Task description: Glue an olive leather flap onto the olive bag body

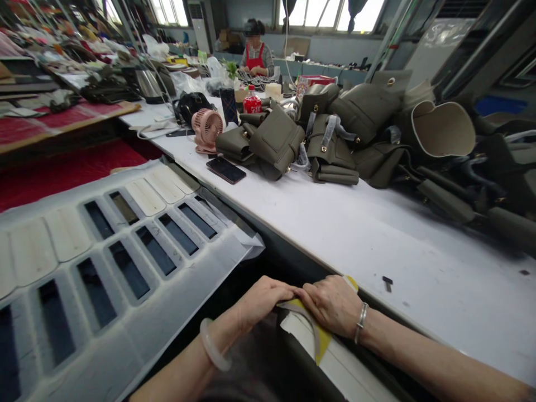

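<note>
Hands at table edge: my left hand [262,298] and right hand [333,304] meet fingertip to fingertip, both pressed down on a yellow-edged leather piece [312,335] lying below the white table [377,234], near olive handbags [293,139].

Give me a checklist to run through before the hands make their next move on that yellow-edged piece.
1. Both hands on the piece: ok. Left hand and right hand press on the yellow-edged piece.
2. Grip firm: cannot tell, fingertips are hidden.
3. Piece lying flat: not ok, its yellow edge curves up.
4. Table bare beside the right hand: ok, only a small dark scrap.
5. Phone away from the hands: ok.
6. Pile of bags away from the hands: ok.
</note>
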Available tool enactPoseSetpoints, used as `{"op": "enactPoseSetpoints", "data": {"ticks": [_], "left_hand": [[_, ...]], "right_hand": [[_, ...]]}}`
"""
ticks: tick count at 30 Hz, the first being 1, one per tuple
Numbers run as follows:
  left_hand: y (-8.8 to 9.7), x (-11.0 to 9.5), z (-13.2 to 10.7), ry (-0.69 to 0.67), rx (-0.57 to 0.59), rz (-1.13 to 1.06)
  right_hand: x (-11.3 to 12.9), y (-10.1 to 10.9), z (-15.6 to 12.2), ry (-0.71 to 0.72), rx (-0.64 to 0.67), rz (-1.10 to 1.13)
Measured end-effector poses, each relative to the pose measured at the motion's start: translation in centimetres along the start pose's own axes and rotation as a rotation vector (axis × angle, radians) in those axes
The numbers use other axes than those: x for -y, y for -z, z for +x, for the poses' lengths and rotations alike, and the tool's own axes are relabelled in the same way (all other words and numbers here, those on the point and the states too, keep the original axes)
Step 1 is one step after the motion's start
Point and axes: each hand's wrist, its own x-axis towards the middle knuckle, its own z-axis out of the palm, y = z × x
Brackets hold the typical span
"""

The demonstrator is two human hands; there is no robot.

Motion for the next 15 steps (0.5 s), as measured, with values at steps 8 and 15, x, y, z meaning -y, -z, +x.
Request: {"op": "enactPoseSetpoints", "data": {"ticks": [8, 15], "left_hand": [[0.2, 0.5, 0.9, 0.118, -0.006, -0.108], [0.5, -0.1, 1.0, 0.147, 0.044, -0.16]], "right_hand": [[-2.0, 0.2, -2.7, -0.288, 0.055, 0.364], [-3.1, -0.3, -1.7, -0.542, 0.085, 0.892]]}}
